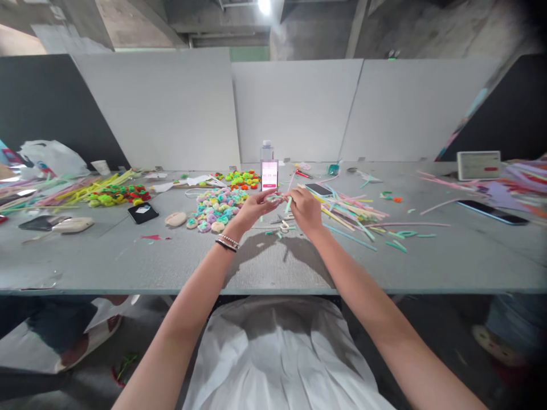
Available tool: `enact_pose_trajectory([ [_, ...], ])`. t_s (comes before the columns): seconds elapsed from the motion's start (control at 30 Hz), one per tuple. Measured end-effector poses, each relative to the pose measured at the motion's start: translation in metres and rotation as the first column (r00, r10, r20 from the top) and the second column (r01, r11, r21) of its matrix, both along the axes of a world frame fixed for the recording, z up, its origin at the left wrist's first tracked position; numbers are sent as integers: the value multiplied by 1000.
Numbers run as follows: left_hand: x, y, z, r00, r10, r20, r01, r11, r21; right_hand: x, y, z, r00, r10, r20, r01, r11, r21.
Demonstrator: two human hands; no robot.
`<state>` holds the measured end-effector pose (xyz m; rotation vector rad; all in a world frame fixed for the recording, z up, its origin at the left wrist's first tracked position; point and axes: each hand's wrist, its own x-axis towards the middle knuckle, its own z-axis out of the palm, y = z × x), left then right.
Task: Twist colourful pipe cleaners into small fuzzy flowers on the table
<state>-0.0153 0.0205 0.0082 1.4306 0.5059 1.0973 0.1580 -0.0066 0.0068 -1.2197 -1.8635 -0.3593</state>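
Observation:
My left hand [257, 208] and my right hand [305, 210] meet above the middle of the table, fingers pinched close together. Between them is a pale green pipe cleaner [289, 203], one end sticking out below my right fingertips. Part of it is hidden by the fingers, so its full shape is unclear. Below the hands a pair of scissors [284, 226] lies on the tabletop. A pile of pastel pipe-cleaner coils [217, 208] sits left of my left hand. Loose pastel pipe cleaners [350, 212] spread out right of my right hand.
A lit phone [269, 175] leans upright against a clear bottle [266, 150]. Another phone [318, 189] lies behind my right hand. Red, green and yellow coils [117, 195] are at left, near a black card-like object [143, 213]. White partitions [294, 108] stand along the table's back.

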Motion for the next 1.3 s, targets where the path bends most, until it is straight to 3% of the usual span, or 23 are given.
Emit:
enact_pose_trajectory([
  [0.23, 0, 4, -2, 997, 45, 65, -44, 999, -28, 1, 1, 0, 999, 16, 34, -18, 999, 39],
  [0.37, -1, 6, -1, 995, 71, 71, -68, 997, -45, -2, -2, 3, 976, 207, 72, -209, 978, 23],
  [0.47, -3, 7, 0, 985, 168, 28, -167, 986, -25, -5, -1, 2, 919, 381, 97, -379, 924, -42],
  [0.63, -3, 8, 2, 971, 230, -62, -229, 973, 26, -7, 5, -6, 893, 448, 51, -440, 890, -121],
  [0.87, -2, 0, 5, 975, 202, -96, -193, 977, 94, -6, 1, 2, 886, 440, -145, -456, 885, -98],
  [1.0, -2, -2, 6, 988, 144, -55, -137, 984, 117, -9, -2, 7, 848, 405, -342, -472, 870, -141],
  [1.17, 1, 1, 4, 990, 138, 10, -139, 989, 49, -10, -1, 11, 652, 329, -683, -610, 763, -214],
  [1.3, 3, 0, 3, 991, 133, 7, -133, 989, 64, -8, 0, 14, 533, 282, -798, -690, 691, -216],
])
